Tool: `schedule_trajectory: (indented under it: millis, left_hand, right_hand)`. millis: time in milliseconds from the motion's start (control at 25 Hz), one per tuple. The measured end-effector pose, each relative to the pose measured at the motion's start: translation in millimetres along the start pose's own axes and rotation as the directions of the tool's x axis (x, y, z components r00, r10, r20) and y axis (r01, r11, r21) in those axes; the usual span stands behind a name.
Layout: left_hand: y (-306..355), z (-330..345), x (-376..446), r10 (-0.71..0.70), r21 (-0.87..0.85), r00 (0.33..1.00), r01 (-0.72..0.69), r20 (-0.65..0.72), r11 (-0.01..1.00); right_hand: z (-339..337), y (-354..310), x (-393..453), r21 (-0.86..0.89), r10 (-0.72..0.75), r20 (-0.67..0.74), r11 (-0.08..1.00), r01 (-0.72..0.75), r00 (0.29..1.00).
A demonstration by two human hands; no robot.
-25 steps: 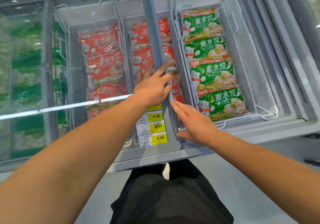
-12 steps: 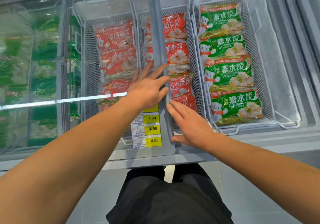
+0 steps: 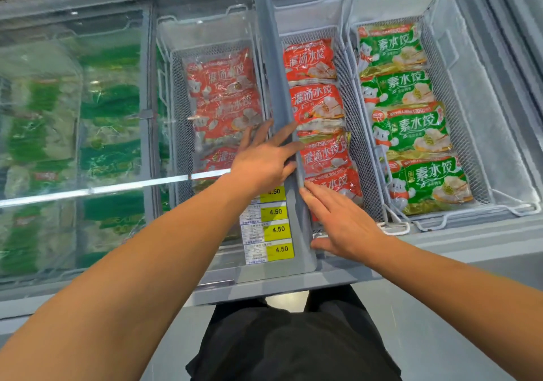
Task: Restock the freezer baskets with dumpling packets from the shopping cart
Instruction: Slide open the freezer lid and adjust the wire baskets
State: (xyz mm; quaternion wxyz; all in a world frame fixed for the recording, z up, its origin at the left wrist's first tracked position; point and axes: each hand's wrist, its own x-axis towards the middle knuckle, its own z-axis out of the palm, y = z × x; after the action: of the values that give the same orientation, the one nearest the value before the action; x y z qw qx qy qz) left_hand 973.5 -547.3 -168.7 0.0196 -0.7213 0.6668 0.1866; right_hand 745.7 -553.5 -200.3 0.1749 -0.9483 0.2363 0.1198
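Note:
My left hand point(image 3: 261, 163) lies flat with spread fingers on the grey edge bar of the sliding glass lid point(image 3: 276, 71). My right hand point(image 3: 343, 221) presses its flat fingers against the same bar's right side, near the front rim. Both hands hold nothing. Red dumpling packets point(image 3: 316, 107) fill the uncovered middle basket point(image 3: 351, 121). More red packets point(image 3: 223, 86) lie in a basket under the glass. Green dumpling packets point(image 3: 408, 127) lie in a row in the right basket point(image 3: 440, 219). No shopping cart is in view.
Yellow 4.50 price labels point(image 3: 277, 229) are stuck on the lid near the bar. Further left, a second glass pane point(image 3: 108, 116) covers green packets. The freezer's grey front rim point(image 3: 470, 242) runs before my legs, with grey floor below.
The lid's edge bar has slid left across the middle basket, uncovering more red packets. Both hands stayed on the bar and moved with it.

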Motion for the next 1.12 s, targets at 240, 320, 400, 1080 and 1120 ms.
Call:
schedule_trajectory:
  millis: [240,320,400,1080,1120]
  left_hand:
    - [-50.4,-4.5,-22.9,0.068,0.024,0.996,-0.069,0.058,0.997]
    - [-69.1,-8.2,-35.6,0.068,0.03,0.995,-0.07,0.071,0.997]
    - [-89.1,-12.7,-48.4,0.085,0.049,0.993,-0.089,0.081,0.995]
    - [-227.3,-35.4,-126.9,0.09,0.232,0.984,-0.125,0.156,0.965]
    - [-238.3,-37.4,-131.1,0.094,0.229,0.98,-0.133,0.173,0.964]
  right_hand:
    - [-1.6,-57.3,20.9,-0.002,0.085,0.036,0.996,-0.085,0.996]
    - [1.9,-78.1,31.1,-0.011,0.081,0.047,0.997,-0.081,0.996]
    - [7.0,-96.3,41.2,-0.013,0.074,0.046,0.997,-0.073,0.996]
    - [36.8,-219.9,118.3,0.005,-0.031,0.038,1.0,0.03,0.999]
    - [38.7,-232.7,123.2,-0.001,-0.019,0.035,1.0,0.019,0.999]
